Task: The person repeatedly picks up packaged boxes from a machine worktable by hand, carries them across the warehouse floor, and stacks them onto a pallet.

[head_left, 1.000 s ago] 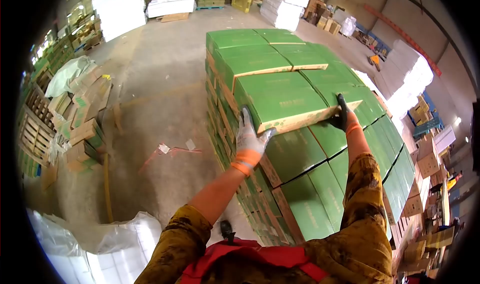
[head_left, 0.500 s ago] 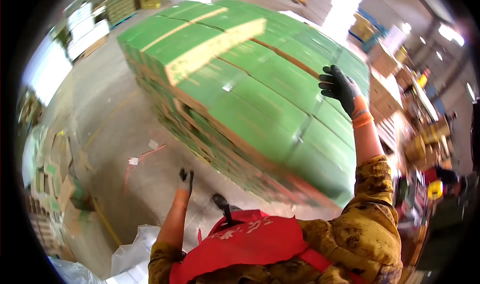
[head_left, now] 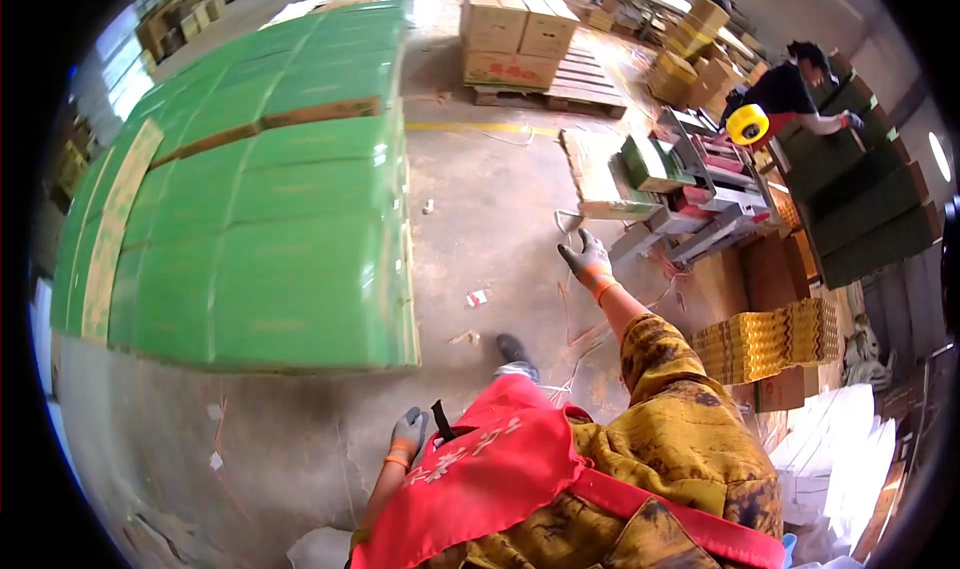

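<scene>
My right hand [head_left: 588, 260], in a dark glove with an orange cuff, reaches forward with thumb and fingers apart. It holds nothing and is nearest to a metal-framed machine [head_left: 715, 204], with a gap of floor between them. A green box [head_left: 652, 165] lies at the machine's near end. Low beside the red apron [head_left: 490, 469], my left hand [head_left: 408, 433], also gloved, hangs with loose fingers and nothing visible in it. To the left stands a large stack of green boxes [head_left: 290, 279], touched by neither hand.
Brown cartons [head_left: 510, 34] stand on a wooden pallet [head_left: 585, 81] ahead. At right, a co-worker [head_left: 795, 89] reaches toward dark green boxes [head_left: 870, 204], near a yellow roll [head_left: 747, 125]. Stacked corrugated pieces [head_left: 765, 344] sit at lower right. Scraps and straps litter the floor [head_left: 480, 229].
My view has swung right, so the green stack now lies to the left. The machine and co-worker have come further into view. My right hand is no longer over the stack.
</scene>
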The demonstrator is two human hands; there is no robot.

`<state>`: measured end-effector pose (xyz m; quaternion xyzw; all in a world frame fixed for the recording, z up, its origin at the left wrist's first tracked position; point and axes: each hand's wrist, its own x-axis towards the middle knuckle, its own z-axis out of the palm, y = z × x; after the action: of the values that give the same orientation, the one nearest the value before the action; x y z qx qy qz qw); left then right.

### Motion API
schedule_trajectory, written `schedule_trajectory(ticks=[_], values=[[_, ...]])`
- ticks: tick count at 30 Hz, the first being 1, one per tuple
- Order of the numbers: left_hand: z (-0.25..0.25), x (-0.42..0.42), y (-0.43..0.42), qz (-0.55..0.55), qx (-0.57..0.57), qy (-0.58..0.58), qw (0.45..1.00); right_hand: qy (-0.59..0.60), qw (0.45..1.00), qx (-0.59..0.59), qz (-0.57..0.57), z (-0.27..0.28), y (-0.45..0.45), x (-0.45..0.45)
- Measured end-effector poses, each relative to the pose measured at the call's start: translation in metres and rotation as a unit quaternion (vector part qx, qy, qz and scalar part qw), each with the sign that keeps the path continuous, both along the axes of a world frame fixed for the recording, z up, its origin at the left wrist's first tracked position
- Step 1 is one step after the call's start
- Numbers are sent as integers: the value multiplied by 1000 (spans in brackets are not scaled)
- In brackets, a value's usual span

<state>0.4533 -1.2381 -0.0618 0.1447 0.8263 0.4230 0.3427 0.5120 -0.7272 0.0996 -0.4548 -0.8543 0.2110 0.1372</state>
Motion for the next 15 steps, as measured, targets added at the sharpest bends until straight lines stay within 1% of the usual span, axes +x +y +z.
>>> schedule_trajectory(ticks=[3,4,7,8,9,11,13,14,15], values=[[-3,-19,113,11,7,-58,998,-23,998,2,-51,-24,90,6],[-10,-26,156,8,35,-33,999,-4,998,-13,-59,-26,122,7],[-36,-63,291,-23,-11,-39,999,41,998,-12,-51,-83,240,25],[-130,-80,313,42,-6,-139,989,31,994,-69,-82,-75,263,36],[-95,-82,353,69,-14,-218,974,37,986,-99,-133,-92,285,59],[-29,-106,463,141,-14,-360,922,60,965,-139,-215,-134,342,91],[-42,-138,519,27,-32,-250,967,93,948,-152,-265,-181,371,130],[-17,-144,550,23,10,-184,983,107,938,-161,-287,-201,381,142],[8,-142,569,19,49,-119,991,136,916,-222,-306,-216,387,148]])
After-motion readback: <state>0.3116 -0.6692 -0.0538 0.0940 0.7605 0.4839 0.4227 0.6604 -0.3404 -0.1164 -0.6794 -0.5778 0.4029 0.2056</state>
